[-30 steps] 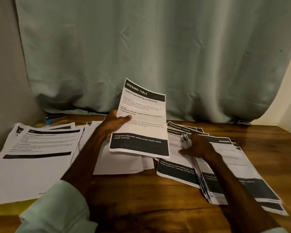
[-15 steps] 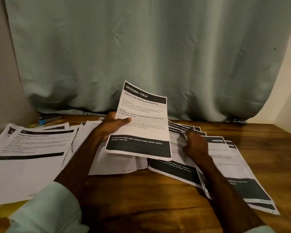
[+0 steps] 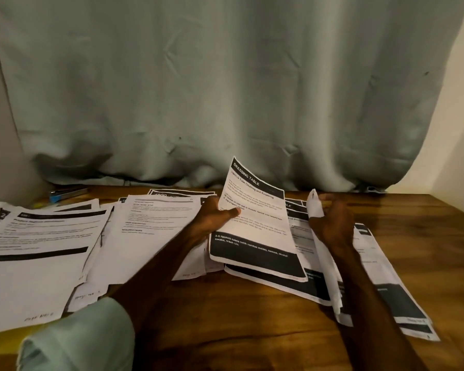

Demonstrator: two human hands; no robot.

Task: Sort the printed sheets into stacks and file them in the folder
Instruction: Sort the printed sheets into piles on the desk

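My left hand (image 3: 214, 219) grips a printed sheet headed "DRESSING TABLE" (image 3: 257, 223) by its left edge, thumb on the front, tilted up over the table. My right hand (image 3: 332, 223) holds several sheets (image 3: 324, 253) lifted on edge off the right stack (image 3: 381, 277), fingers curled round them. More black-banded sheets (image 3: 287, 282) lie under the raised page. A spread of printed pages (image 3: 38, 245) covers the left of the table, and another sheet (image 3: 158, 218) lies in the middle.
The wooden table (image 3: 239, 330) shows bare in front and at the far right. A green curtain (image 3: 225, 89) hangs behind. A blue stapler-like object (image 3: 65, 194) lies at the back left. Something yellow (image 3: 11, 336) peeks from under the left pages.
My right hand has lifted a bundle of sheets up on edge from the right stack. My left hand has carried the "DRESSING TABLE" sheet lower and to the right.
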